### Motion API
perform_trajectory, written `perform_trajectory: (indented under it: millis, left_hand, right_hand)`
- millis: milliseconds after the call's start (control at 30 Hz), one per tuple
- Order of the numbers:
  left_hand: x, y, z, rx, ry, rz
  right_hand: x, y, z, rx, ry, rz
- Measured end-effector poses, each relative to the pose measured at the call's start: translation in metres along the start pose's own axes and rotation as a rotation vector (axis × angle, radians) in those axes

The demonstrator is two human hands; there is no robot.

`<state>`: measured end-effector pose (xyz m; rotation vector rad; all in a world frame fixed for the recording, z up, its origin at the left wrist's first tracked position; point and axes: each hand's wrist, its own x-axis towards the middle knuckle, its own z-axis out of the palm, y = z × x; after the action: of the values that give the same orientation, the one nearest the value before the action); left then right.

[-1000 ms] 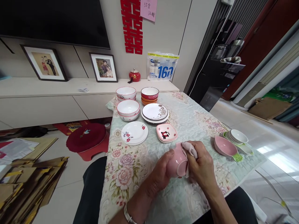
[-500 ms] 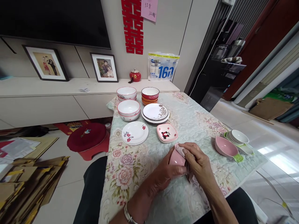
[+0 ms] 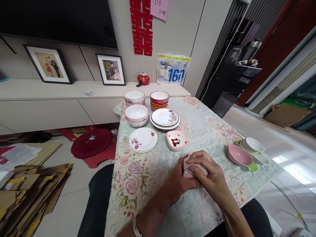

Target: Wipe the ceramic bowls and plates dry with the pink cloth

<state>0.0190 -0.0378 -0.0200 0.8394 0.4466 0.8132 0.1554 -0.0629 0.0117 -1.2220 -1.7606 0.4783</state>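
My left hand (image 3: 182,180) grips a small pink dish (image 3: 187,174), mostly hidden by my fingers. Over its surface my right hand (image 3: 209,171) presses a pale cloth (image 3: 198,169), fingers closed round it. Just beyond my hands lies a short stack of square pink cat dishes (image 3: 181,141). White plates with red flowers (image 3: 144,138) are stacked to its left. Off to the right, a pink bowl with a green handle (image 3: 239,154) rests beside several stacked small white bowls (image 3: 255,144).
Farther back stand white bowls with red rims (image 3: 136,113), red and orange bowls (image 3: 159,98) and patterned plates (image 3: 165,117). A flowered cloth covers the table (image 3: 133,200). A red stool (image 3: 92,144) and flattened cardboard (image 3: 41,191) are on the floor at left.
My right hand has shifted the cloth across the pink dish, which is now more covered. My left fingers have moved lower around it. The view has tilted slightly.
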Motion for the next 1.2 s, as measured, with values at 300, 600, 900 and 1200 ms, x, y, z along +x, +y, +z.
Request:
perform_trajectory:
  millis: [300, 600, 900, 1200]
  left_hand:
    - [0.002, -0.007, -0.007, 0.408, 0.039, 0.134]
    - [0.004, -0.012, -0.001, 0.702, 0.048, 0.262]
    - [0.002, -0.019, -0.004, 0.618, 0.055, 0.210]
    - [0.002, 0.009, -0.001, 0.075, -0.043, 0.041]
  right_hand:
    - [-0.010, 0.038, 0.013, 0.409, 0.233, 0.585]
    - [-0.022, 0.027, 0.038, 0.614, 0.567, 0.688]
    - [-0.022, 0.036, 0.019, 0.109, 0.356, 0.362]
    - [-0.020, 0.028, 0.026, -0.079, 0.320, 0.118]
